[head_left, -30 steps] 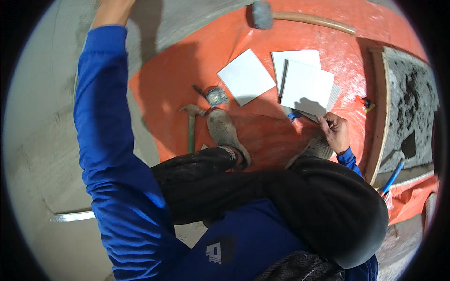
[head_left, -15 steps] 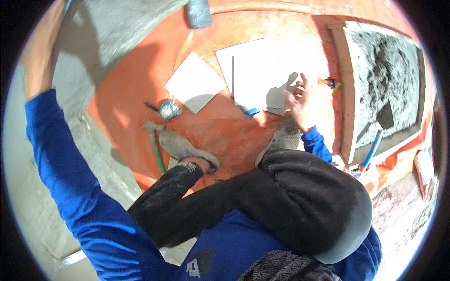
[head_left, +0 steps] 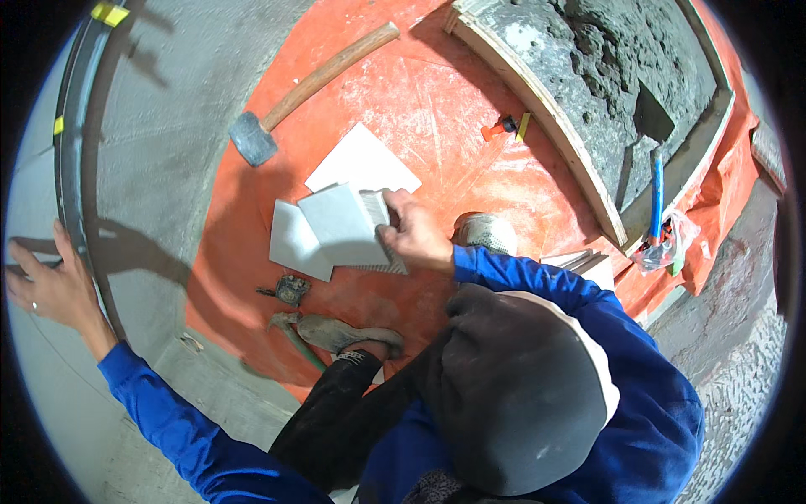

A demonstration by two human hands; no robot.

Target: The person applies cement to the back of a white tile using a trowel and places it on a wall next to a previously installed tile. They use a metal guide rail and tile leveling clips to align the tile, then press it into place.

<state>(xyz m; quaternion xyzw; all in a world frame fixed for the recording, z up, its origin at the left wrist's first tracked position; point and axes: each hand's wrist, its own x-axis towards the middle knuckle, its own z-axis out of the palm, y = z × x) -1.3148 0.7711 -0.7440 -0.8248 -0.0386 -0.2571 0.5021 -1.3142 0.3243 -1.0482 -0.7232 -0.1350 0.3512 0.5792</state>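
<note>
My left hand [head_left: 54,290] lies with fingers spread against the grey wall [head_left: 168,92], beside a long dark straight bar [head_left: 74,126] with yellow marks. In my right hand [head_left: 416,231] are white square tiles [head_left: 342,223], gripped at their right edge with thumb and fingers. Ribbed backs show at their side and lower edge; how many are held I cannot tell. Behind and below them, on the orange sheet [head_left: 395,101], rest another white tile [head_left: 361,155] and a tile to the left [head_left: 294,244].
A mallet [head_left: 253,139] with a wooden handle lies at the far left of the sheet. A wooden-framed tray [head_left: 537,109] of wet grey mortar [head_left: 604,76] stands at right, with a blue-handled trowel [head_left: 656,197]. A green-handled hammer [head_left: 298,340] lies by my left shoe [head_left: 336,332].
The view has swung toward the right, so everything on the floor appears shifted. My right hand, open over the tiles before, now grips some, raised. My left hand now shows fully at the wall.
</note>
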